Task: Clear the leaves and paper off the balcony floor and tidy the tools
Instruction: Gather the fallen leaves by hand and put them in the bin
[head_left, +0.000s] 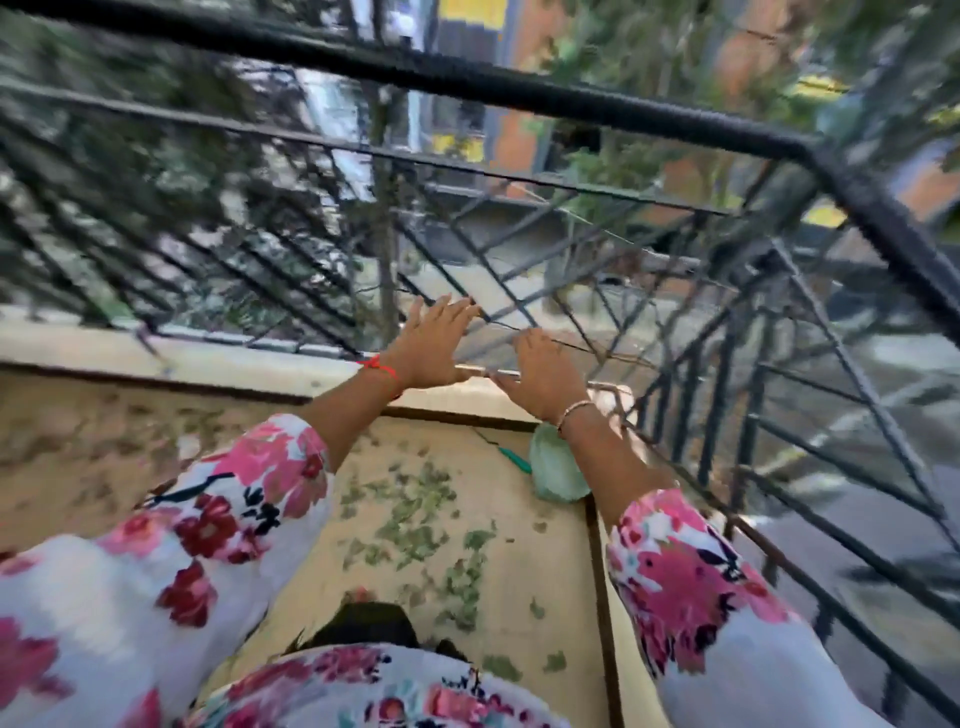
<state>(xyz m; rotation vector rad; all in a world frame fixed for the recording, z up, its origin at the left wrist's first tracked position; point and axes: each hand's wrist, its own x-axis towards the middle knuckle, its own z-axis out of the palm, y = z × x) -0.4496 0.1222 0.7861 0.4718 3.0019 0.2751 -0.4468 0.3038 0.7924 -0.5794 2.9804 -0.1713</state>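
Balcony floor bears scattered leaves beside railing.

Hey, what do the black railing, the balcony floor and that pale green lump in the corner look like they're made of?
Black railing: looks like painted metal, with thin rigid bars and a matt dark coat. Balcony floor: probably stone or tile, beige and mottled, with dark joint lines. Pale green lump: possibly thin plastic or cloth, as it looks crumpled; the blur leaves it open.
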